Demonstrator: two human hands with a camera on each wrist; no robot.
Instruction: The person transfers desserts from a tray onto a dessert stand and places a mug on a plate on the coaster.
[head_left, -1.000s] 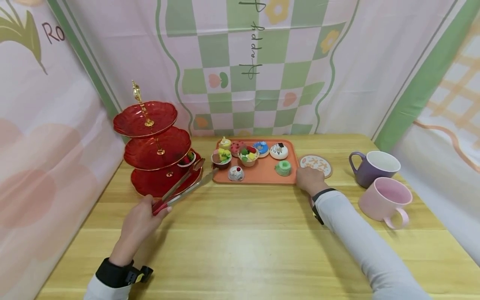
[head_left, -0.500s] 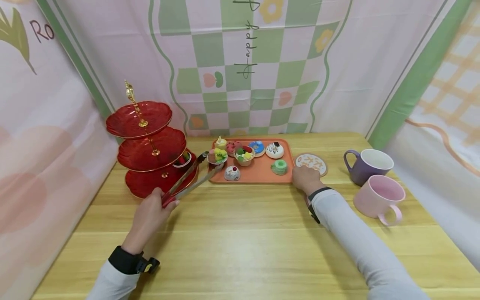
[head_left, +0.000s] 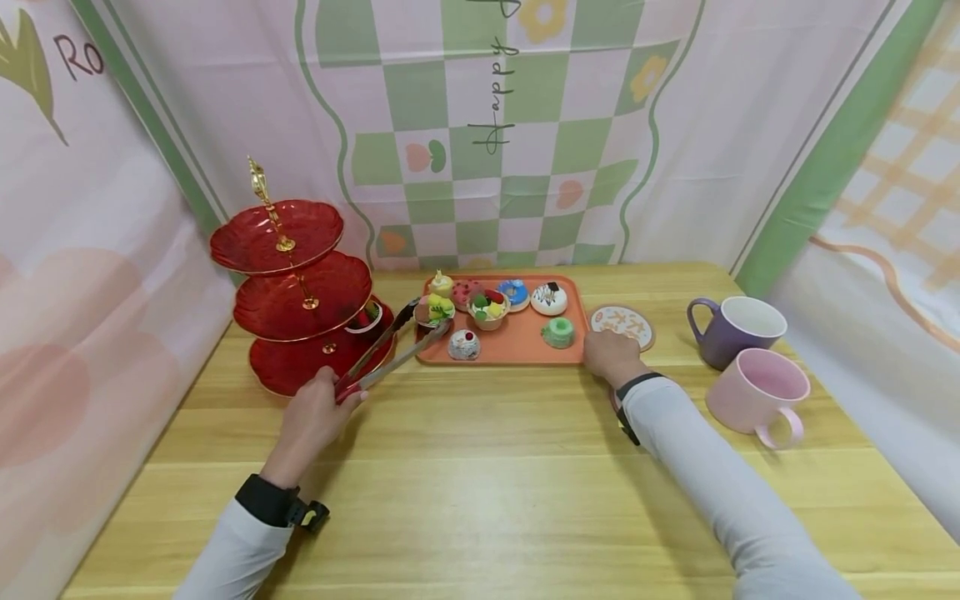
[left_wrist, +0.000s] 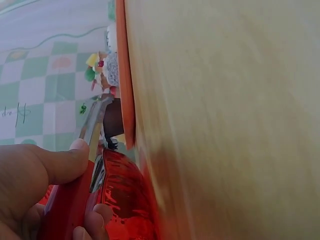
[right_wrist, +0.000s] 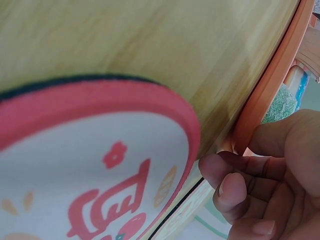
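Observation:
My left hand (head_left: 330, 398) grips the red handles of metal tongs (head_left: 382, 354). The tong tips sit on either side of a fruit tart in a dark cup (head_left: 433, 310) at the left end of the orange tray (head_left: 517, 357). In the left wrist view my thumb (left_wrist: 60, 160) presses the red handle of the tongs (left_wrist: 94, 120), whose tip meets the dark cup (left_wrist: 113, 119). My right hand (head_left: 611, 357) rests at the tray's near right corner. Its curled fingers (right_wrist: 235, 185) lie against the tray edge (right_wrist: 270, 90), beside a round coaster (right_wrist: 100, 165).
A red three-tier stand (head_left: 300, 308) stands left of the tray, with a small cup on its bottom plate. Several more toy pastries fill the tray, among them a green cake (head_left: 558, 332). Purple mug (head_left: 735, 332) and pink mug (head_left: 757, 392) stand at right. Cloth backdrops close in the table.
My left hand has moved forward and right, bringing the tong tips from the stand's bottom plate over to the fruit tart. The right hand has stayed at the tray corner.

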